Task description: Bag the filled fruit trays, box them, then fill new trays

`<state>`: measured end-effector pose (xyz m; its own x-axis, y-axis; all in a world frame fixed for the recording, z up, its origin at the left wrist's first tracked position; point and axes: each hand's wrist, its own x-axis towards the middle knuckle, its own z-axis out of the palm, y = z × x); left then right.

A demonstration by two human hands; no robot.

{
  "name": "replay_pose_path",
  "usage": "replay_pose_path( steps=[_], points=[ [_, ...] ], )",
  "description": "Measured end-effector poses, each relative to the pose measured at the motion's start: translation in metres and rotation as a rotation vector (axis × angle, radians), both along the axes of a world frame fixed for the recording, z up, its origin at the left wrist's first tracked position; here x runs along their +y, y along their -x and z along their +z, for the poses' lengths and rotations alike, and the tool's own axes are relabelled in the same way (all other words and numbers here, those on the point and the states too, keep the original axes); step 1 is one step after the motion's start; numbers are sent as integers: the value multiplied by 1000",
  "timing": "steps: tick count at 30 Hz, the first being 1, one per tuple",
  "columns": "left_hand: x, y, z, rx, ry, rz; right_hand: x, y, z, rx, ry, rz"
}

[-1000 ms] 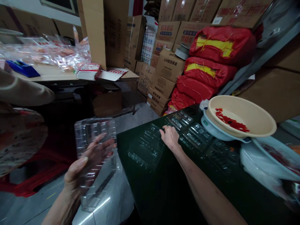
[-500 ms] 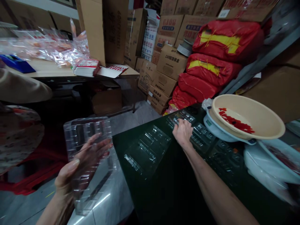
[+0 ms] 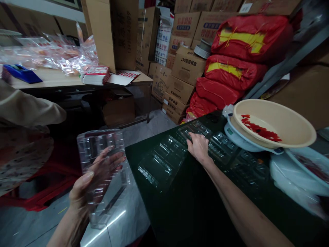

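My left hand (image 3: 88,181) holds a clear plastic tray (image 3: 102,137) with molded compartments, off the table's left edge; the thumb is at its near side and the fingers show through the plastic. My right hand (image 3: 198,145) reaches across the dark green table (image 3: 190,202), its fingers closed on the edge of another clear tray (image 3: 192,127) at the far side. Between my hands a further clear tray (image 3: 161,161) lies on the tabletop. More clear trays (image 3: 222,147) lie to the right of my right hand.
A cream basin (image 3: 277,116) with red pieces sits on a pale blue basin (image 3: 236,139) at the right. Red wrapped bundles (image 3: 239,37) and cardboard boxes (image 3: 187,67) are stacked behind. At left, a person's sleeve (image 3: 31,103) is beside a table with plastic-wrapped packets (image 3: 59,55).
My right hand has shifted slightly left and toward me along the far tray. The left hand and its tray appear slightly farther right, as the view has also moved a little.
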<state>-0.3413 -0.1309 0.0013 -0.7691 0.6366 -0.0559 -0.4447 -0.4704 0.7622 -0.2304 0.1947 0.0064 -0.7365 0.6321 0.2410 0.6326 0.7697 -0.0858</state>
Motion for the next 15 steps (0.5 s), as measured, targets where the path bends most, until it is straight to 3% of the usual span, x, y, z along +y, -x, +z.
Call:
replay_pose_path(
  steps=[4,6,10,15],
  points=[
    [-8,1,4,40,1,17,-53,-41,13,47,104,530],
    [-11,0,5,54,-16,18,-80,-60,10,-30,155,693],
    [-12,-6,10,47,-53,7,-109,-70,-7,-26,163,665],
    [-22,-13,21,48,-67,-35,-111,-51,-15,61,79,549]
  ],
)
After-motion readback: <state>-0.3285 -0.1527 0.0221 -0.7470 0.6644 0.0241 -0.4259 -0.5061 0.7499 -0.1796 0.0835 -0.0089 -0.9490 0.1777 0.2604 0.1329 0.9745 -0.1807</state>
